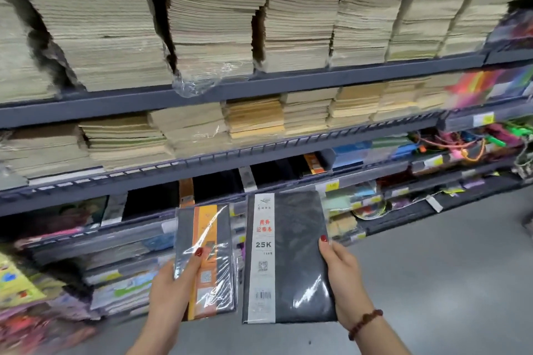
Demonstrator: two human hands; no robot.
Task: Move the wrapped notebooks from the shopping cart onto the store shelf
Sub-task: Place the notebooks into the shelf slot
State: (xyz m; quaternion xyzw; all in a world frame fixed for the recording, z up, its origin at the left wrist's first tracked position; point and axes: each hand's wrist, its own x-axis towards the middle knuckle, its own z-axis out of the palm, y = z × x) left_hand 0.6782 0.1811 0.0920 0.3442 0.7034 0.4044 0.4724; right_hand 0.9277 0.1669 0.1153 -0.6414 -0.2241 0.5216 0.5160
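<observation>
My left hand (pixel 170 288) grips a wrapped grey notebook with an orange band (pixel 215 242) by its lower left edge, thumb on the front. My right hand (pixel 344 277) holds a larger wrapped dark grey notebook with a white "25K" label strip (pixel 294 253) by its right edge. Both notebooks are upright, side by side, in front of the store shelf (pixel 219 170). Behind them a row of dark notebooks (pixel 213 184) stands on that shelf. The shopping cart is out of view.
Upper shelves hold tall stacks of cream paper notebooks (pixel 207 29), one with loose plastic wrap (pixel 199 81) hanging over the rail. Colourful stationery (pixel 473 147) fills the right side, children's books (pixel 26 282) the lower left. Grey floor (pixel 447 282) lies to the right.
</observation>
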